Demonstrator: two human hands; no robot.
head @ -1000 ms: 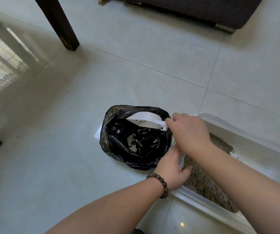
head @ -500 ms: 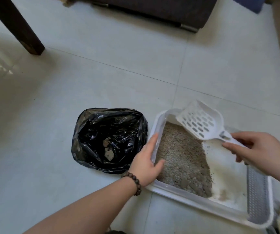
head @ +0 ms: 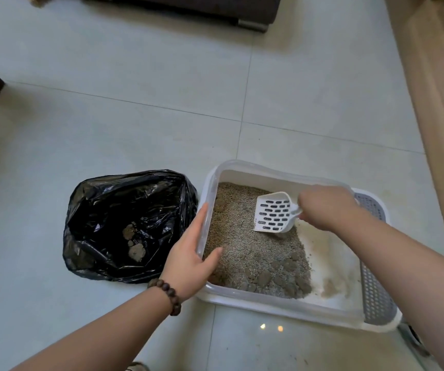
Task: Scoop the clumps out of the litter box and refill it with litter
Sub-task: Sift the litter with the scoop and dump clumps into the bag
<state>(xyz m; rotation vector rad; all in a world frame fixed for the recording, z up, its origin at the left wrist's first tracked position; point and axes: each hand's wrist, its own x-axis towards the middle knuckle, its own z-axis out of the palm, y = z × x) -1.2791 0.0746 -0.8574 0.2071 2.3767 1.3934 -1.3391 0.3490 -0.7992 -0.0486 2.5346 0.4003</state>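
Two hands are in shot, both at the litter box [head: 282,172], which sits on the pale tile floor [head: 108,76]. My left hand [head: 191,261] grasps the box's left wall, thumb hooked inside over the litter [head: 242,245] and fingers flat along the outside. My right hand [head: 322,207] is clenched round the handle of the white slotted scoop [head: 273,213], whose front edge is dipped into the litter near the middle of the box. Brown clumps [head: 279,277] sit along the box's near side. Just left of the box the black trash bag [head: 114,210] lies open with a few clumps inside.
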